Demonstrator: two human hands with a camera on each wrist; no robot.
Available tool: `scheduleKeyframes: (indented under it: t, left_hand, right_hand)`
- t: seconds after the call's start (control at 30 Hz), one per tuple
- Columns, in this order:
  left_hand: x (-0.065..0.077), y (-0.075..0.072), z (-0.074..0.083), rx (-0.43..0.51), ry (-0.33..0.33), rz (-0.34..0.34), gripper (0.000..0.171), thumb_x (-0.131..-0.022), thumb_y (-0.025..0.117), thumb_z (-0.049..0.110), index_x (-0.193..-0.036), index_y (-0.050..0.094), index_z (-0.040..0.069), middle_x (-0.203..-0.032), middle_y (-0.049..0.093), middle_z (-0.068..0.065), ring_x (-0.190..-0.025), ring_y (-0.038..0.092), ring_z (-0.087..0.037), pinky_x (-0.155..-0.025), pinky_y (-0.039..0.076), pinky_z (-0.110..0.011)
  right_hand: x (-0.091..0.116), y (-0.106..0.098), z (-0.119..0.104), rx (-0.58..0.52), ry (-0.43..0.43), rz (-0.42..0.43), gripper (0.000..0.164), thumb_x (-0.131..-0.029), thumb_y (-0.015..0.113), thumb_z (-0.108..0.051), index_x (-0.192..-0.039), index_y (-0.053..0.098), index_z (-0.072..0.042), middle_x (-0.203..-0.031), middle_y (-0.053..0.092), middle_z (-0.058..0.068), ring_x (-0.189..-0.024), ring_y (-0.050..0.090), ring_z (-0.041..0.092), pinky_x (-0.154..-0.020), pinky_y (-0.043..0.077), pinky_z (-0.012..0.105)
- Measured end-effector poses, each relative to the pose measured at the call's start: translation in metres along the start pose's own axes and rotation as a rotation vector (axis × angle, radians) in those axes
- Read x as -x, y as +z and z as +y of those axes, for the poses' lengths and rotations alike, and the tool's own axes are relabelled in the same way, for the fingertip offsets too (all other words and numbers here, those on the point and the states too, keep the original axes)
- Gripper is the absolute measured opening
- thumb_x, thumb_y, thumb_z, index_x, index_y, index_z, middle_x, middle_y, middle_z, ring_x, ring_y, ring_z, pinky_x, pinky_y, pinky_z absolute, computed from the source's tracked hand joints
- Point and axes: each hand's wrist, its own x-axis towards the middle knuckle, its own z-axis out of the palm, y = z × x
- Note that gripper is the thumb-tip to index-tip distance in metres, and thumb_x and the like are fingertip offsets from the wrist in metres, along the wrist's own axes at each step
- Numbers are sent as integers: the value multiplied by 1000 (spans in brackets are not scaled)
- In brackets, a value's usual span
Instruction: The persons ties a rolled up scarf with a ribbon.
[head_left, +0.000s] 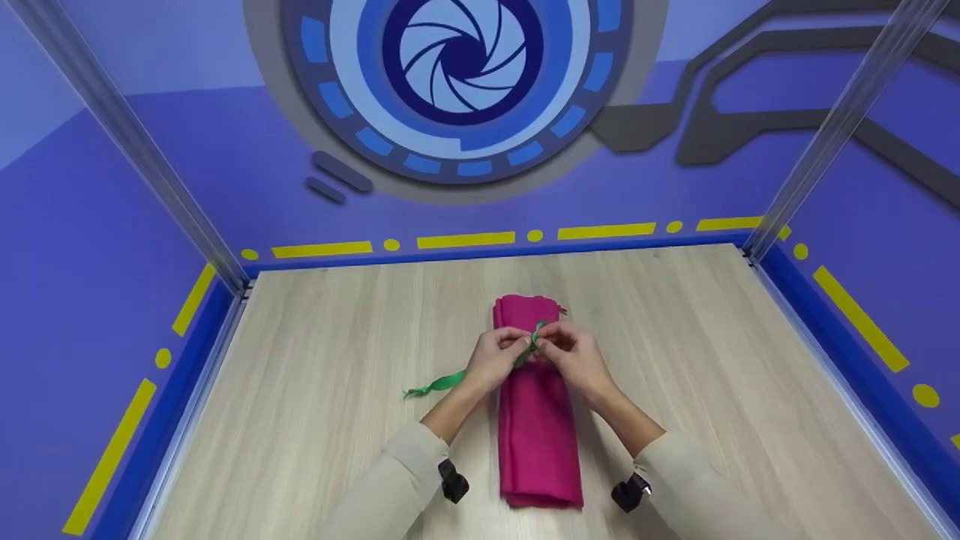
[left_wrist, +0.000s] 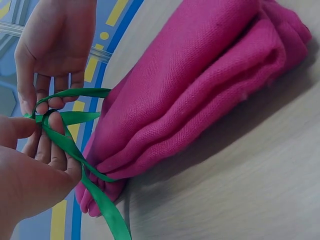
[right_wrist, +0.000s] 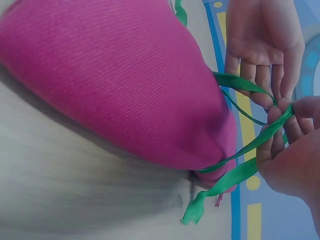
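Q. Head view: where does the work lie?

A. My left hand [head_left: 496,358] and my right hand [head_left: 577,360] meet above the far half of a long, folded bundle of magenta woven cloth [head_left: 538,442], which lies lengthwise on a pale wood-grain table [head_left: 345,330], between my forearms. A narrow green fabric ribbon [head_left: 444,382] is held at my fingertips; one end trails out to my left. Each beige sleeve [head_left: 401,472] carries a small black device [head_left: 454,482] at the cuff. Beyond stands a blue printed wall [head_left: 420,217].

Q. Left wrist view: how are the fingers set?

A. My left hand, in the foreground, pinches the ribbon between thumb and bent fingers; my right, opposite, pinches it too. Strands run from our meeting point to the bundle, where the cloth draws in. A loose length runs past my left hand toward the lower edge.

Q. Right wrist view: the same grip?

A. Yes. My right hand, nearer here, pinches the ribbon between thumb and fingers, the left hand's fingertips just beside it. A frayed ribbon end shows near the bundle's far end. My fingers cover the crossing; how the strands join there, I cannot tell.
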Motion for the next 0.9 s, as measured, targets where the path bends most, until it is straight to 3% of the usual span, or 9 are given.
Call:
scheduleKeyframes:
  t: [0.13,0.23,0.43,0.63,0.9]
  left_hand:
    - [-1,1,-3,1,-4,14,27,-108,63,16,-121,71,-6,-109,76,-18,-104,72,-32,-91,57,-43]
    - [-2,1,-5,11,8,3,30,-107,65,21,-122,70,-5,-109,76,-17,-103,72,-28,-91,57,-41]
    - [-1,1,-4,40,33,-15,31,-104,71,20,-124,66,-2,-105,77,-11,-96,69,-14,-83,53,-27]
    - [-1,3,-3,84,24,-10,31,-102,74,16,-123,63,-3,-104,76,-10,-93,69,-14,-81,53,-24]
    - [-1,4,-1,93,37,19,23,-99,75,7,-117,64,-2,-102,73,-11,-90,68,-14,-79,54,-24]
  right_hand:
    - [1,0,1,13,3,-3,11,-103,64,3,-112,70,7,-101,71,22,-98,68,51,-89,59,55]
    - [2,0,0,32,6,-5,11,-103,63,3,-112,71,5,-99,71,21,-96,69,46,-89,58,56]
    - [3,-2,1,118,0,-9,12,-103,65,0,-113,70,2,-97,70,18,-90,68,31,-83,61,45]
    - [4,-3,2,142,5,-30,16,-102,67,-1,-118,67,4,-97,69,20,-90,69,32,-79,59,33]
    - [6,-4,6,87,42,-101,21,-103,68,-5,-121,66,7,-105,71,20,-99,70,37,-82,60,31]
